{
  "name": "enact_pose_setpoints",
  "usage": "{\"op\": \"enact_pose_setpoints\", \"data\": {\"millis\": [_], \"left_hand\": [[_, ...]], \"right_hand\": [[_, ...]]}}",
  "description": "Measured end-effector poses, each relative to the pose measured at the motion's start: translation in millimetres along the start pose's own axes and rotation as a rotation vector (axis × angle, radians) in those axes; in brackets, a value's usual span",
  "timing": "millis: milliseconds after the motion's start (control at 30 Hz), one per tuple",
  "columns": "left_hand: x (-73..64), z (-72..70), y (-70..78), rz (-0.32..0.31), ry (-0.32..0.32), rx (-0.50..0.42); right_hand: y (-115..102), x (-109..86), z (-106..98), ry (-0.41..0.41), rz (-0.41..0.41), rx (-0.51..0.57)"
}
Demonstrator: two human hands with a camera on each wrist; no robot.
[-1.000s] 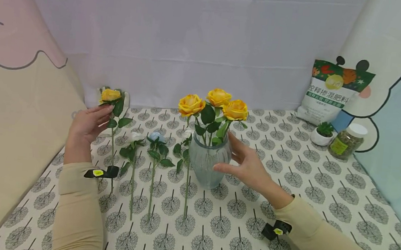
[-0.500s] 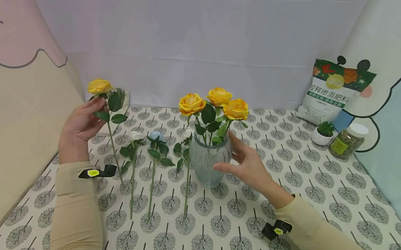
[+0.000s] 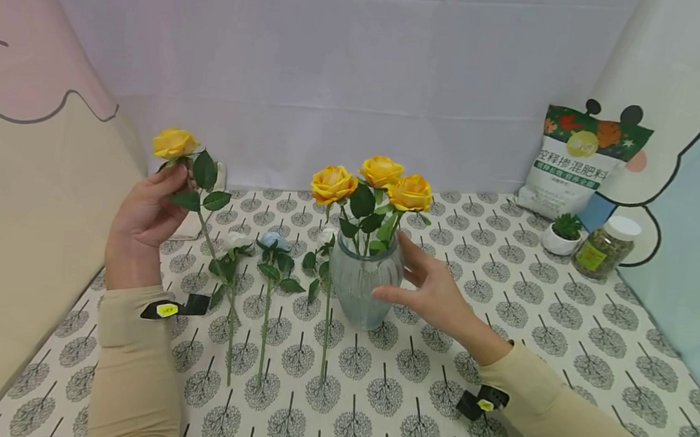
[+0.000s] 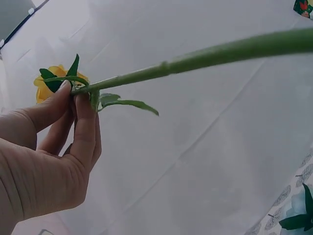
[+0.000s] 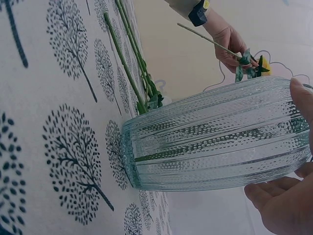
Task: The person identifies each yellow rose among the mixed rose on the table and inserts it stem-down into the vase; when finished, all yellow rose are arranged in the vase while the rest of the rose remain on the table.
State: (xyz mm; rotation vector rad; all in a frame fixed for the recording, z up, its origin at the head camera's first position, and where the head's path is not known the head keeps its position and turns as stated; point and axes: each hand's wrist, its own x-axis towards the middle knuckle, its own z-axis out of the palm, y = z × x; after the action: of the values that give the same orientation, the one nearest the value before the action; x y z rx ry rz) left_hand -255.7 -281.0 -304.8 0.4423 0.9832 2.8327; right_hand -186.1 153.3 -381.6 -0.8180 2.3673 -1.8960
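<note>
My left hand (image 3: pixel 146 216) pinches a yellow rose (image 3: pixel 175 143) by its stem, close under the bloom. In the left wrist view the thumb and fingertips meet on that green stem (image 4: pixel 166 68). The stem slants down to the right, overlapping a white rose (image 3: pixel 237 240) on the table in the head view. My right hand (image 3: pixel 434 290) holds the right side of a ribbed clear glass vase (image 3: pixel 358 297), thumb in front and fingers behind. Three yellow roses (image 3: pixel 382 171) stand in the vase, which is upright on the cloth.
A blue rose (image 3: pixel 273 241) and another white rose (image 3: pixel 326 236) lie between the hands, the latter beside the vase. At the back right are a fertilizer bag (image 3: pixel 573 169), a small potted succulent (image 3: pixel 564 233) and a white-lidded jar (image 3: pixel 605 249). A tree-print cloth (image 3: pixel 362 424) covers the table.
My left hand has raised the yellow rose and moved it slightly left. Its stem has swung from nearly straight to a slant, lower end rightward. The right hand and vase have stayed put.
</note>
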Motion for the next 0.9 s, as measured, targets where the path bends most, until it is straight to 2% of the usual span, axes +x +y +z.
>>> {"op": "enact_pose_setpoints", "data": {"millis": [133, 300, 533, 900], "left_hand": [[-0.7, 12.6, -3.9, 0.044, -0.035, 0.034], [-2.4, 25.9, -7.4, 0.066, -0.053, -0.024], [-7.3, 43.2, -11.3, 0.096, -0.027, -0.101], [-8.9, 75.1, -28.3, 0.284, 0.069, -0.23]], "right_hand": [[0, 0.6, 0, -0.001, -0.005, 0.001], [0, 0.6, 0, 0.002, -0.006, 0.001], [0, 0.2, 0, 0.0, -0.004, 0.007], [1, 0.4, 0, -0.001, -0.019, 0.008]]}}
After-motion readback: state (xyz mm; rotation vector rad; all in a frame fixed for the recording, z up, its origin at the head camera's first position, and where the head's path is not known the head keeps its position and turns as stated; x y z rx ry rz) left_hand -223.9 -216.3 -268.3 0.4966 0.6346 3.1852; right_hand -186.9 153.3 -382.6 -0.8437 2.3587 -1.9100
